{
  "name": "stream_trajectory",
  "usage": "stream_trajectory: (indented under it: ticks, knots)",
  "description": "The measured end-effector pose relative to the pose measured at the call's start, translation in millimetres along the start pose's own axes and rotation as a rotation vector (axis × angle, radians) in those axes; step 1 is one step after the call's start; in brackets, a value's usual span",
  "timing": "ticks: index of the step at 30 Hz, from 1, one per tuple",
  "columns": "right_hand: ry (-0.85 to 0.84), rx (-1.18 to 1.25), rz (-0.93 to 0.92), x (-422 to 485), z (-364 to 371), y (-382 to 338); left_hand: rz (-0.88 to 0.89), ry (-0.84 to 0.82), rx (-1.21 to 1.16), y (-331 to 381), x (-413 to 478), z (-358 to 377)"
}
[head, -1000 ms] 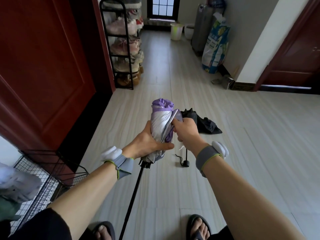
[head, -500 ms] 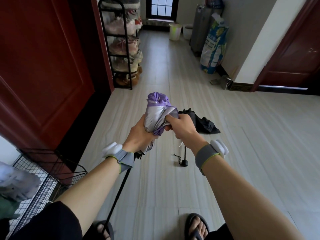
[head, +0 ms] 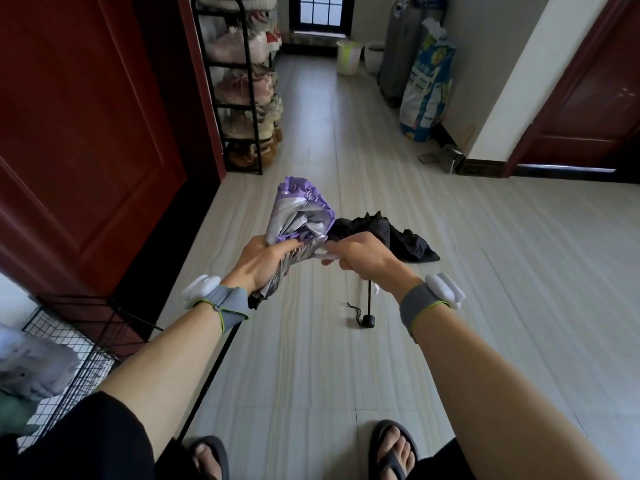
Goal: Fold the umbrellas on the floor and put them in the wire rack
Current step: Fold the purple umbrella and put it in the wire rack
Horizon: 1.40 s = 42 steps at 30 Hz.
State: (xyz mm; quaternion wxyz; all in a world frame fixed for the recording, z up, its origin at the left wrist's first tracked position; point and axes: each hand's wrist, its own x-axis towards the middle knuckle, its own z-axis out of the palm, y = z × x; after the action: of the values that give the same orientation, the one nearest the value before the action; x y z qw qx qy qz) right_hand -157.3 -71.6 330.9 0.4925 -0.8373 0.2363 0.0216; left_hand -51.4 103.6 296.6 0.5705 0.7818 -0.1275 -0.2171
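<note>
I hold a collapsed purple and silver umbrella (head: 300,216) at chest height, its canopy bunched and tip pointing away from me. My left hand (head: 260,260) grips the canopy low down. My right hand (head: 360,256) pinches the umbrella's white strap at its right side. Its black shaft (head: 211,375) runs down toward my feet. A black umbrella (head: 398,237) lies collapsed on the floor beyond my hands, its handle (head: 367,319) pointing toward me. The black wire rack (head: 69,344) stands at the lower left, with a pale folded umbrella (head: 31,372) in it.
A red door (head: 79,133) fills the left wall, with a black shoe rack (head: 242,84) beyond it. A printed sack (head: 427,88), a grey cylinder and two buckets (head: 349,57) stand along the far right wall. Another red door (head: 588,98) is at right. My sandalled feet show at the bottom.
The umbrella has tilted left and its canopy has loosened. My right hand has moved from the canopy's top down to its right side, pulling the white strap out.
</note>
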Motion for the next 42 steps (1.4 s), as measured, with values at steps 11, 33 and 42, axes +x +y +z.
stream_trajectory:
  ticks: [11, 33, 42]
  knots:
    - [0.218, -0.230, -0.088, 6, 9, -10, -0.006, 0.039, 0.218, -10, 4, 4]
    - [0.262, 0.351, 0.051, 10, 3, 3, 0.206, -0.095, 0.172, -20, -36, 63]
    - [0.176, 0.330, -0.008, -2, 6, 1, -0.066, -0.148, -0.236, 9, -22, 42]
